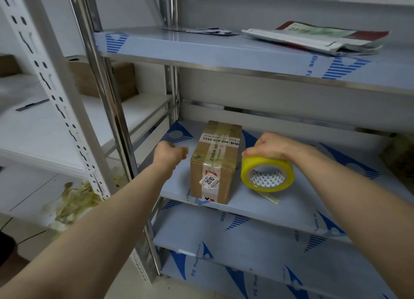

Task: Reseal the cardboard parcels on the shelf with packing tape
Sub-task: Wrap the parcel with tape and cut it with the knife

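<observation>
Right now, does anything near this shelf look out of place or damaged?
Yes. A heap of crumpled yellowish scraps lies on the floor left of the rack, like litter. The tape on the box looks wrinkled.

Middle shelf [291, 211]: steel deck with blue protective film on it. A cardboard parcel [215, 164] sits on it between the left hand [170, 153] and the right hand [271, 147], near the front edge. The tape roll [267, 174] is under the right hand, on edge; can't tell if it touches the deck. Upper shelf [201, 49], above the right hand: a stack of flat printed bags [318, 38].
</observation>
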`<action>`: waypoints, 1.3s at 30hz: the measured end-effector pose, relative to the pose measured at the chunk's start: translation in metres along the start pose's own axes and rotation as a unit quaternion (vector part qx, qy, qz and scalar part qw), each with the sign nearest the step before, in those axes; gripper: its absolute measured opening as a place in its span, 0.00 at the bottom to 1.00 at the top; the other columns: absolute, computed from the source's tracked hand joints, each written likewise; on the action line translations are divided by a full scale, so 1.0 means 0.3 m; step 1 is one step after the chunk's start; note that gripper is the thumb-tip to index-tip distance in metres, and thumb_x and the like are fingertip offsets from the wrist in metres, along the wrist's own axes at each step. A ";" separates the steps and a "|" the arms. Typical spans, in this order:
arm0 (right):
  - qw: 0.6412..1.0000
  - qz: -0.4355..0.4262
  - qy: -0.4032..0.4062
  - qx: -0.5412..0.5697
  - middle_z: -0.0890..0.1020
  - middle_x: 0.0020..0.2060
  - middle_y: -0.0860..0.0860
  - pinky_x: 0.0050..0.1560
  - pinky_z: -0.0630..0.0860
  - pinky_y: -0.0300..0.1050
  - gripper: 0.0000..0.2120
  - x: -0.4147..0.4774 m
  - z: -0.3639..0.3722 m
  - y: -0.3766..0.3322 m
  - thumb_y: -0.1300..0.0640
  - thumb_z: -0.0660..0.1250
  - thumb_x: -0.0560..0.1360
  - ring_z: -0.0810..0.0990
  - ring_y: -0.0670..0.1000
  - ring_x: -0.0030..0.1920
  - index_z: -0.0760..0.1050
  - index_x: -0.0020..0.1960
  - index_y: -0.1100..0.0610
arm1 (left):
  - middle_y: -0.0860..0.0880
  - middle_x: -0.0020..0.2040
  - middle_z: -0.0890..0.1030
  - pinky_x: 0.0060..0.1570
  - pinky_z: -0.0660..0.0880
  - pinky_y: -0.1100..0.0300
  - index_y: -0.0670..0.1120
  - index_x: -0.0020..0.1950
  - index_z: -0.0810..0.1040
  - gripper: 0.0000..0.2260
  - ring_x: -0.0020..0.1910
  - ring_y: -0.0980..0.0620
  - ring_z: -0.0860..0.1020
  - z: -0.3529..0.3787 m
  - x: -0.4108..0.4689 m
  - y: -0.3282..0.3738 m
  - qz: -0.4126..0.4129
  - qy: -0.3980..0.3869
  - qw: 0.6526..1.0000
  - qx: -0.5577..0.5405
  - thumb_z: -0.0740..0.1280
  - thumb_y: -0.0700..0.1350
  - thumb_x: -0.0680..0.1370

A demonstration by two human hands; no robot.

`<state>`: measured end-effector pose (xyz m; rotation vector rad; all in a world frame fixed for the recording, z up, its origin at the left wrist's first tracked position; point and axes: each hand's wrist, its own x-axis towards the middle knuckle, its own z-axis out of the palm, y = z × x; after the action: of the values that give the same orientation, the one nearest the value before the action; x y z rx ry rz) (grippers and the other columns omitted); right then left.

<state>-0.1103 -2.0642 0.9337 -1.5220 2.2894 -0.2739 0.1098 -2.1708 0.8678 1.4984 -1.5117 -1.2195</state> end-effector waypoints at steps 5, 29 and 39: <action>1.000 -0.002 -0.014 -0.007 0.74 0.26 0.50 0.35 0.69 0.42 0.20 -0.001 0.026 0.004 0.41 0.69 0.72 0.73 0.49 0.30 0.73 0.29 0.53 | 0.47 0.34 0.76 0.31 0.65 0.61 0.41 0.38 0.76 0.10 0.30 0.51 0.69 0.012 0.005 -0.028 -0.011 -0.009 1.000 -0.010 0.68 0.44 0.77; 1.000 0.008 -0.013 -0.007 0.80 0.58 0.55 0.47 0.75 0.45 0.21 0.007 0.103 -0.003 0.38 0.66 0.72 0.79 0.53 0.53 0.81 0.39 0.56 | 0.41 0.46 0.80 0.41 0.70 0.55 0.40 0.51 0.76 0.20 0.46 0.41 0.77 0.169 -0.047 -0.035 0.124 0.010 0.965 0.232 0.54 0.54 0.82; 0.997 0.027 -0.014 0.069 0.79 0.48 0.53 0.35 0.70 0.40 0.19 -0.016 0.137 -0.014 0.41 0.65 0.74 0.80 0.51 0.44 0.74 0.32 0.53 | 0.40 0.44 0.76 0.46 0.72 0.52 0.40 0.45 0.75 0.18 0.44 0.43 0.74 0.142 -0.012 -0.025 0.033 -0.020 0.995 0.094 0.53 0.50 0.84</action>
<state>-0.0881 -2.0596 0.8986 -1.3867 2.2372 -0.3850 0.0732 -2.1598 0.8471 1.5372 -1.7292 -1.1004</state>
